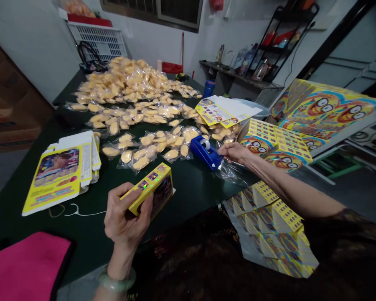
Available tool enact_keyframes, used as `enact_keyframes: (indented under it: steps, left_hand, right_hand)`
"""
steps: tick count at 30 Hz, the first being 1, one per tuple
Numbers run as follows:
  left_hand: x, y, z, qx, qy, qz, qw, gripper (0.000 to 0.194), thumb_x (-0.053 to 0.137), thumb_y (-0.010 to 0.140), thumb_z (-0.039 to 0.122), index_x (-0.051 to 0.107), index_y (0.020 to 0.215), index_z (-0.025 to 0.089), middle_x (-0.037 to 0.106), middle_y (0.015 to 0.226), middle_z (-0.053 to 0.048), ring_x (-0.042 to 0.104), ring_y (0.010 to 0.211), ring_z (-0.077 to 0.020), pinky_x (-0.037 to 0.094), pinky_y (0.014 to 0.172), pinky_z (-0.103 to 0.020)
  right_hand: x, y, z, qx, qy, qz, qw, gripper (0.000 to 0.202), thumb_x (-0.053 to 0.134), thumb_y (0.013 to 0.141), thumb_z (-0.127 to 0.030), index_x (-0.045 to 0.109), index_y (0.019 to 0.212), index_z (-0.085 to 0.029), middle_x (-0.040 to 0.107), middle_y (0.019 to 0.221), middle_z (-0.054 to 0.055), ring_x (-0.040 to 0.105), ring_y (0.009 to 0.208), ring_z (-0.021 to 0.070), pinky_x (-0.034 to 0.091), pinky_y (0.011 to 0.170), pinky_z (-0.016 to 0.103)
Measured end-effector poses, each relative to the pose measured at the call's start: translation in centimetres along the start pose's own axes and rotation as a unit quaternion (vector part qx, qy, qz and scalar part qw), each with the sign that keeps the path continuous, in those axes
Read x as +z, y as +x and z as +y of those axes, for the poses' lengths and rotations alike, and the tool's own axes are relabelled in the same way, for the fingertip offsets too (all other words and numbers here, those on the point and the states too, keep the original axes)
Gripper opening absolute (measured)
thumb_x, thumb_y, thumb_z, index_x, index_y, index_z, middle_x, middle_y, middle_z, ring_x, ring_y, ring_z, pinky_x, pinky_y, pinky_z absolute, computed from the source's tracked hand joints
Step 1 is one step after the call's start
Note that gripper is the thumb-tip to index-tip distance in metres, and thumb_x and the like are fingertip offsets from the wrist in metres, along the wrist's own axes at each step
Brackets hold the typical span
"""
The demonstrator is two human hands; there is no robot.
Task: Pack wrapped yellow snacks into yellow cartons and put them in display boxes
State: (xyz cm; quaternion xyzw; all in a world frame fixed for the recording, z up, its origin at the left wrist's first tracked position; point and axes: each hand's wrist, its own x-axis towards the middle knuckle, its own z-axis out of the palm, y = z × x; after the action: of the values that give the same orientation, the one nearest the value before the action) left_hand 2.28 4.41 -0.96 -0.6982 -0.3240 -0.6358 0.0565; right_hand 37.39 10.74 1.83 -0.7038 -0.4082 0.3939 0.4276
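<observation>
A small yellow box point(156, 188) with dark picture panels is gripped in my left hand point(128, 211), above the dark green table point(94, 238). My right hand point(236, 152) has its fingers pinched together at the front end of a blue tape dispenser point(207, 152); any piece of tape between them is too small to make out. The dispenser carries a white-cored roll. Clear plastic film point(233, 173) lies under and beside my right hand. Just beyond the dispenser are individually bagged pale yellow oval pieces point(150, 150).
Flattened yellow cartons point(59, 171) lie at the left, others point(225, 109) behind the dispenser. A large heap of bagged pieces point(131, 79) covers the table's far side. Stacked yellow boxes point(275, 144) stand at the right, with more point(272, 225) near my lap. A pink item point(31, 265) is front left.
</observation>
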Motion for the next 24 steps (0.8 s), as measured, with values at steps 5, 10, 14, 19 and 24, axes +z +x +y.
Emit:
enact_keyframes:
  steps: [5, 10, 14, 19, 24]
  left_hand:
    - [-0.1, -0.2, -0.1, -0.024, -0.002, -0.005, 1.0, 0.039, 0.073, 0.067, 0.007, 0.059, 0.1, 0.021, 0.061, 0.092, -0.007, 0.06, 0.079, -0.0167, 0.049, 0.062, -0.029]
    - [-0.1, 0.0, 0.0, -0.028, -0.007, -0.003, 1.0, 0.035, 0.072, 0.069, 0.009, 0.058, 0.099, 0.021, 0.06, 0.091, -0.006, 0.059, 0.077, -0.0163, 0.047, 0.061, -0.029]
    - [0.0, 0.0, 0.0, -0.035, -0.011, 0.007, 0.999, 0.037, 0.072, 0.067, 0.007, 0.059, 0.098, 0.02, 0.06, 0.091, -0.006, 0.059, 0.077, -0.0163, 0.046, 0.061, -0.029]
    - [0.0, -0.2, -0.2, -0.044, -0.002, 0.014, 0.999, 0.033, 0.073, 0.066, 0.01, 0.06, 0.095, 0.02, 0.061, 0.09, -0.005, 0.06, 0.075, -0.0157, 0.045, 0.058, -0.028]
    - [0.0, 0.1, 0.1, -0.055, -0.015, 0.015, 0.998, 0.033, 0.075, 0.065, 0.011, 0.061, 0.093, 0.021, 0.062, 0.089, -0.005, 0.061, 0.076, -0.017, 0.046, 0.057, -0.029]
  right_hand:
    - [1.4, -1.1, 1.0, -0.059, 0.13, 0.084, 0.986, 0.012, 0.067, 0.059, -0.019, 0.056, 0.056, -0.016, 0.053, 0.056, -0.003, 0.05, 0.052, 0.0091, 0.048, 0.044, 0.022]
    - [2.8, -3.4, 4.0, -0.126, 0.237, 0.158, 0.95, 0.025, 0.069, 0.055, -0.034, 0.05, 0.054, -0.017, 0.056, 0.08, 0.001, 0.054, 0.07, 0.0107, 0.055, 0.066, 0.031]
    - [4.3, -4.1, 6.3, -0.154, 0.276, 0.205, 0.926, 0.027, 0.07, 0.053, -0.037, 0.052, 0.054, -0.017, 0.056, 0.099, 0.004, 0.056, 0.085, 0.0137, 0.051, 0.075, 0.031]
    - [5.4, -4.0, 8.5, -0.148, 0.245, 0.232, 0.93, 0.025, 0.064, 0.057, -0.037, 0.05, 0.054, -0.017, 0.057, 0.085, 0.004, 0.052, 0.073, 0.012, 0.045, 0.067, 0.028]
    - [5.4, -3.2, 9.5, -0.16, 0.138, 0.218, 0.953, 0.024, 0.058, 0.064, -0.037, 0.048, 0.053, -0.018, 0.05, 0.066, 0.0, 0.043, 0.056, 0.0093, 0.038, 0.053, 0.024]
